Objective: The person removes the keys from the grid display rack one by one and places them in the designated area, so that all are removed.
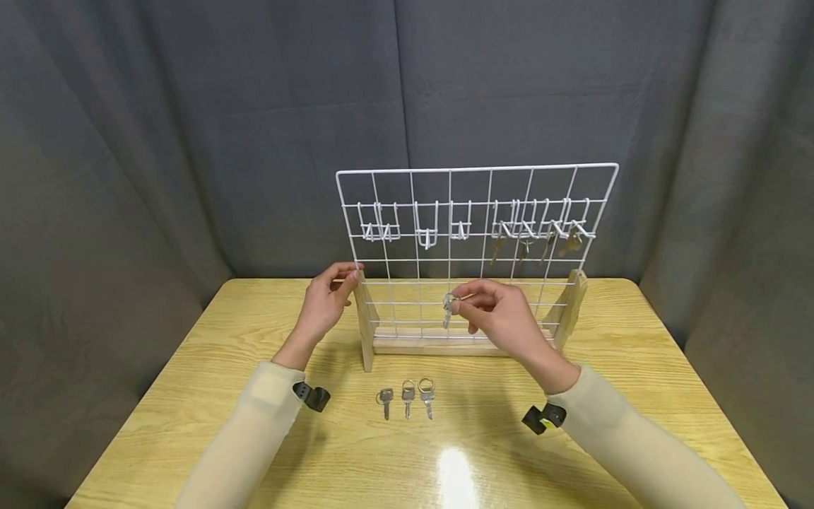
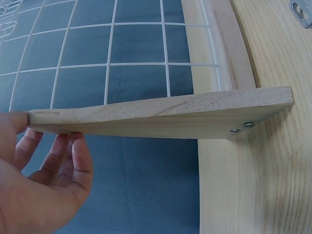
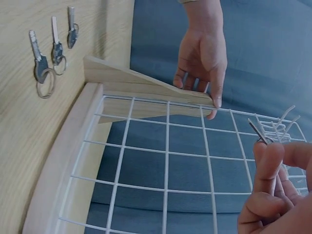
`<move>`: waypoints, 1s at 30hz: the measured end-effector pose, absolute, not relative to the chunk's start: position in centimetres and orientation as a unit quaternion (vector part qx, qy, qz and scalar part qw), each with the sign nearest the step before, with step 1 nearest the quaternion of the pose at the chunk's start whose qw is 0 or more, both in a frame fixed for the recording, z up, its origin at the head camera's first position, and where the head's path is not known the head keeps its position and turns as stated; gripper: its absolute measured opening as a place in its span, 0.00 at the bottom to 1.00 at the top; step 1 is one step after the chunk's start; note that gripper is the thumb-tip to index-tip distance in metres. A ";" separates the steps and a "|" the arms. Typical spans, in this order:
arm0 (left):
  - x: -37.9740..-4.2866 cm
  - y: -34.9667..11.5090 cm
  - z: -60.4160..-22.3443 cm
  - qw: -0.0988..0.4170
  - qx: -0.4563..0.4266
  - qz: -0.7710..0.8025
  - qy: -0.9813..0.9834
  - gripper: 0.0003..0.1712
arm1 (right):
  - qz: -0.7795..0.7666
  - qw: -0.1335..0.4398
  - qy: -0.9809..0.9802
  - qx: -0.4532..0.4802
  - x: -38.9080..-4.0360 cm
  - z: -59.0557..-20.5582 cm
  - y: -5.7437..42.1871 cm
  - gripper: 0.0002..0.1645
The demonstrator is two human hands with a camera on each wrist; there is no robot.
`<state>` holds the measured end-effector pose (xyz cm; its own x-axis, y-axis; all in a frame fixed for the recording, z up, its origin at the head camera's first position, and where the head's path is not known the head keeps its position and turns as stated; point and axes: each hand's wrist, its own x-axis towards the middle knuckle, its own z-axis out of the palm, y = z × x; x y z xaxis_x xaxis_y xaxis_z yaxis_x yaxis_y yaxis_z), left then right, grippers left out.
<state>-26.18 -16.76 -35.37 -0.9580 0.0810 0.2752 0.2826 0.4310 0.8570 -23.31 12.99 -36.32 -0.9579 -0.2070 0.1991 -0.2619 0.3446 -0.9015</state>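
My right hand pinches a key by its ring end between thumb and fingertips, and the key hangs in front of the white wire grid. In the right wrist view, the key stands out past the fingertips of the right hand. At the grid's left side, my left hand grips the top of the wooden side support. The left wrist view has the thumb of the left hand on one face of the support and fingers against the other.
Three keys with rings lie in a row on the wooden table before the rack. White hooks line the grid's upper part. Several keys hang from the right-hand hooks. Grey curtains surround the table's back and sides.
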 end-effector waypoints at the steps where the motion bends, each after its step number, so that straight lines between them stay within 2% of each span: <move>1: -26.2 -16.8 -35.3 0.096 -0.109 -0.522 -0.841 0.20 | 0.554 0.023 -0.820 0.143 -23.3 -36.5 13.0 0.13; 30: -26.1 -16.7 -35.3 0.094 -0.104 -0.529 -0.837 0.20 | 0.551 -0.078 -0.821 0.126 -23.2 -41.1 13.7 0.11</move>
<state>-26.10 -16.69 -35.26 -0.9609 0.0742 0.2669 0.2729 0.4190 0.8660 -23.19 13.68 -41.12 -0.9563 -0.2920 0.0109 -0.1208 0.3611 -0.9246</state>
